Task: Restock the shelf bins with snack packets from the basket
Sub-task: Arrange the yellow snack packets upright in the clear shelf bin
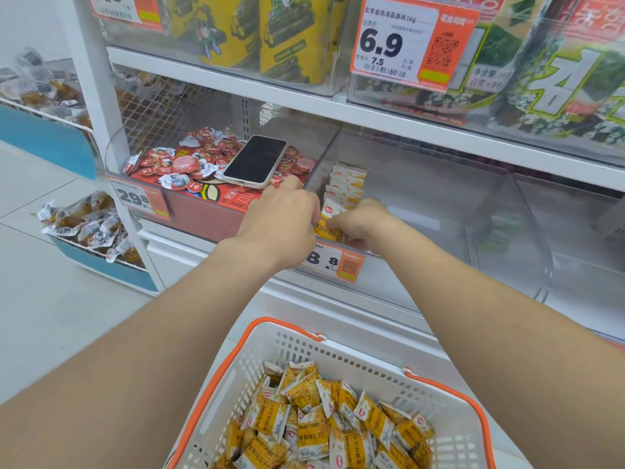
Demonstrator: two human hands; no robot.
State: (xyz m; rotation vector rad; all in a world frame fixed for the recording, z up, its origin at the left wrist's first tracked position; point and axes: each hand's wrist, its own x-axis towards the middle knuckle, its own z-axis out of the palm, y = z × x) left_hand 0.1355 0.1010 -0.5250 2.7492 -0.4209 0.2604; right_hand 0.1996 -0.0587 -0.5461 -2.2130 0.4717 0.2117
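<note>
I'm gripping an upright packet [329,222] between left hand [280,214] and right hand [359,222], close together at the bin's [422,184] front-left corner, basket [257,336] directly below.

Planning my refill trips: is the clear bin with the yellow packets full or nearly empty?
Nearly empty: the clear bin holds one row of yellow packets along its left wall, nothing else.

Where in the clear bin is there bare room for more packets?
Bare: the clear bin right of the yellow packets, out to its right wall. Crowded: its front-left corner, where left hand and right hand meet, and the neighbouring bin of red cups under a phone.
</note>
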